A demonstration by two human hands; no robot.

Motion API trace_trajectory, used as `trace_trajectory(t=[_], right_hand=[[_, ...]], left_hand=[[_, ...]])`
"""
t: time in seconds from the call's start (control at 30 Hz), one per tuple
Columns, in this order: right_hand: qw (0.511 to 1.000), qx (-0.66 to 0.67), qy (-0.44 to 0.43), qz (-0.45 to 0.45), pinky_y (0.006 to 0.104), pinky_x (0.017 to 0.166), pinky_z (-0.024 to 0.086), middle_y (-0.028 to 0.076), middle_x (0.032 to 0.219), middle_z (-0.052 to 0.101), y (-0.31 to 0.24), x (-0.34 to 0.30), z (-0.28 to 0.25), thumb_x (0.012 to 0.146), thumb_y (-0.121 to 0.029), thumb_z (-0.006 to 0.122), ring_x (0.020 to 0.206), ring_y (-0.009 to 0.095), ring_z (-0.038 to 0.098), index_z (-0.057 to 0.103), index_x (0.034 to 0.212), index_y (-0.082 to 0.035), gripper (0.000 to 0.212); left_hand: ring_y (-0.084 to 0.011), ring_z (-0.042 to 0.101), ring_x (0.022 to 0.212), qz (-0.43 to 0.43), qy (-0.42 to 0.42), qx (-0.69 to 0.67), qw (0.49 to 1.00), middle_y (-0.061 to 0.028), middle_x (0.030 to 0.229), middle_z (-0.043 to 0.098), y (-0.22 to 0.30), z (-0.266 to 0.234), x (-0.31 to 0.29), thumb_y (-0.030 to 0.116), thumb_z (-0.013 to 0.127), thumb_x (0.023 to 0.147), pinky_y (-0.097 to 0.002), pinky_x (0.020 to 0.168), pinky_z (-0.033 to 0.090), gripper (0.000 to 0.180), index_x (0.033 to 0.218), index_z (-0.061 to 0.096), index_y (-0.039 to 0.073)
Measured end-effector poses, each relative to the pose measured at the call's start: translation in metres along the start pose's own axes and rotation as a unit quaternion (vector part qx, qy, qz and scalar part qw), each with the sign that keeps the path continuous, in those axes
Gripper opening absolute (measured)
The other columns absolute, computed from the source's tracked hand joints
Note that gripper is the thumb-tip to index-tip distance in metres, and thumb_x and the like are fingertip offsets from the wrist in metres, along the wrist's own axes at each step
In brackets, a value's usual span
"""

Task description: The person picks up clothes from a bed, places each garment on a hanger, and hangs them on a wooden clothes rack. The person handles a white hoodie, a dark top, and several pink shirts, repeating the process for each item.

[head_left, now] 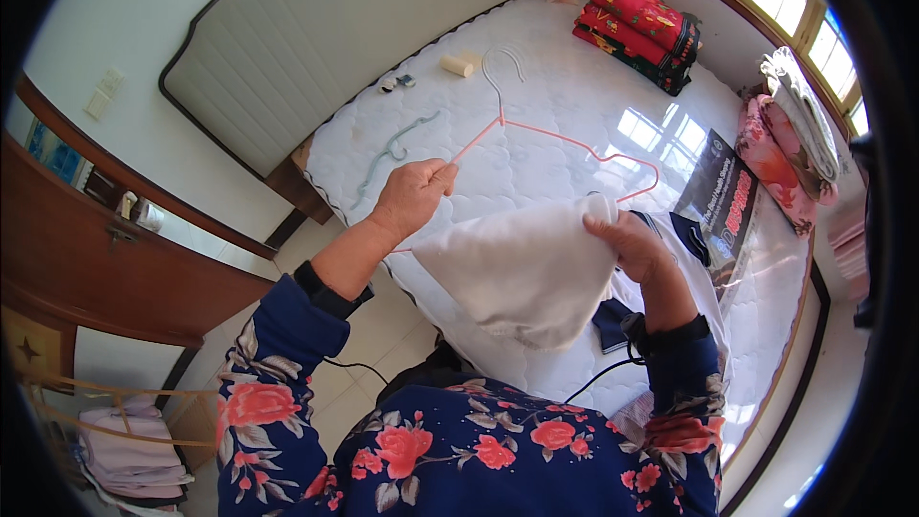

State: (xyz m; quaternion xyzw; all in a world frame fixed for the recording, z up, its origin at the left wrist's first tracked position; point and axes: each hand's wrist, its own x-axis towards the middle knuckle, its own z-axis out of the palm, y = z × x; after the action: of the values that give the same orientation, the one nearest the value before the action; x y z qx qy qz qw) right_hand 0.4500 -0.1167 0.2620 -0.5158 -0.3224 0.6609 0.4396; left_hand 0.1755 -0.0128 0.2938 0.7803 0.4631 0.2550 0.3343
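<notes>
A pink hanger (pixel 565 139) with a silvery hook is held above the bed. My left hand (pixel 412 196) is closed around its left arm. Over the lower part of the hanger hangs a white cloth garment (pixel 517 273), its bottom edge loose in front of my body. My right hand (pixel 632 244) pinches the garment's upper right corner, thumb on top, close to the hanger's right end. Beneath that hand, a white garment with navy trim (pixel 691 237) lies on the bed, partly covered. A pale green hanger (pixel 391 148) rests on the mattress beyond my left hand.
The white mattress (pixel 536 29) carries folded red floral quilts (pixel 637 29), a folded pink blanket (pixel 775 158), a dark printed sheet (pixel 713 191) and a small cream block (pixel 458 65). A padded headboard (pixel 354 38) stands behind. At left are a brown door (pixel 115 258) and stacked clothes (pixel 129 450).
</notes>
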Motion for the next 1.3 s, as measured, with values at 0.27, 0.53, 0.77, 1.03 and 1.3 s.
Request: trace_trajectory(t=[0.27, 0.53, 0.77, 1.03, 1.3], right_hand=[[0.992, 0.098, 0.059, -0.045, 0.0303, 0.068, 0.049, 0.009, 0.087, 0.061, 0.020, -0.016, 0.014, 0.072, -0.007, 0.065, 0.074, 0.019, 0.059, 0.057, 0.094, 0.002, 0.025], [0.979, 0.000, 0.079, -0.189, 0.0243, 0.060, 0.047, 0.005, 0.080, 0.060, -0.022, -0.048, 0.033, 0.076, -0.012, 0.061, 0.066, 0.012, 0.058, 0.057, 0.091, -0.002, 0.019], [0.951, -0.058, 0.102, -0.285, 0.0244, 0.063, 0.046, 0.007, 0.083, 0.060, -0.055, -0.099, 0.028, 0.073, -0.011, 0.056, 0.071, 0.013, 0.058, 0.054, 0.096, 0.002, 0.027], [0.951, 0.002, 0.159, -0.266, 0.0259, 0.072, 0.045, 0.010, 0.090, 0.060, -0.018, -0.079, 0.004, 0.075, -0.015, 0.059, 0.077, 0.016, 0.058, 0.052, 0.100, 0.004, 0.033], [0.944, 0.047, 0.104, -0.310, 0.0281, 0.072, 0.045, 0.010, 0.089, 0.058, -0.005, -0.076, 0.022, 0.068, -0.015, 0.060, 0.076, 0.018, 0.056, 0.049, 0.101, 0.002, 0.039]], left_hand=[[-0.0273, 0.052, 0.056, 0.085, 0.033, 0.003, 0.996, -0.0120, 0.057, 0.053, -0.001, 0.045, 0.001, 0.028, 0.047, 0.083, -0.0367, 0.053, 0.041, 0.027, 0.069, 0.053, 0.005], [-0.0352, 0.054, 0.063, 0.144, 0.022, 0.140, 0.979, -0.0151, 0.064, 0.056, 0.000, 0.057, 0.007, 0.029, 0.044, 0.084, -0.0435, 0.056, 0.043, 0.024, 0.075, 0.051, 0.009], [-0.0254, 0.053, 0.061, 0.184, 0.024, -0.061, 0.981, -0.0117, 0.065, 0.055, 0.021, 0.024, 0.019, 0.020, 0.049, 0.082, -0.0314, 0.058, 0.043, 0.018, 0.075, 0.055, 0.004], [-0.0221, 0.053, 0.060, 0.258, -0.126, -0.014, 0.958, -0.0100, 0.065, 0.057, 0.103, -0.032, -0.015, 0.025, 0.050, 0.081, -0.0307, 0.061, 0.042, 0.022, 0.075, 0.060, 0.007], [-0.0184, 0.051, 0.059, 0.066, -0.012, 0.016, 0.998, -0.0077, 0.061, 0.055, 0.082, -0.056, -0.014, 0.027, 0.049, 0.082, -0.0312, 0.058, 0.041, 0.026, 0.071, 0.058, 0.005]])
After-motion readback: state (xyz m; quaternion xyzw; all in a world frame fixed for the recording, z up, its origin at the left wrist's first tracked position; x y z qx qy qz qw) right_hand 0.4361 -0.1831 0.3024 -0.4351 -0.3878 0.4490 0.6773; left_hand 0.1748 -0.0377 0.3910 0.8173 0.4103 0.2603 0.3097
